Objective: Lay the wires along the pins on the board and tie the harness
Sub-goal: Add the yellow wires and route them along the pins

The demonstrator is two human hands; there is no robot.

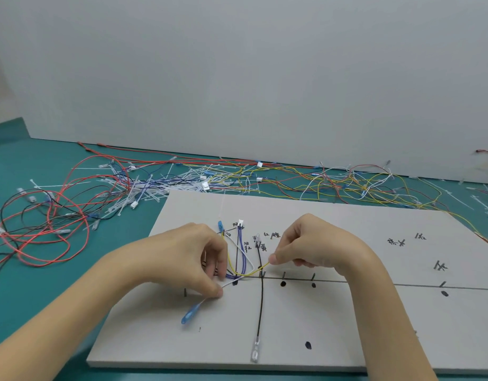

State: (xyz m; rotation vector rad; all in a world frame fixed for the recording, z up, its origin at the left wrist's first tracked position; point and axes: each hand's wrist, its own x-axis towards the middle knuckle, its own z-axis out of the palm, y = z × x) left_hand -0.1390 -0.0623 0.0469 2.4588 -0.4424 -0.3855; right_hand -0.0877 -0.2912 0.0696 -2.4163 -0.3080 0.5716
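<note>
A white foam board (333,320) with pins, a drawn line and handwritten labels lies in front of me. My left hand (190,257) pinches a white wire (229,283) near its blue terminal (190,314). My right hand (308,243) pinches a yellow wire (251,274) that curves down from the upper left of the board. A purple wire pair (241,254) hangs from a white connector (240,223). A black wire (260,303) runs down the board to a clear terminal (255,351).
Behind the board a tangle of red, yellow, white and blue wires (306,177) lies on the teal table. White cable ties (143,193) are heaped at the back left. Red and black wire loops (45,229) sprawl to the left. A grey wall stands behind.
</note>
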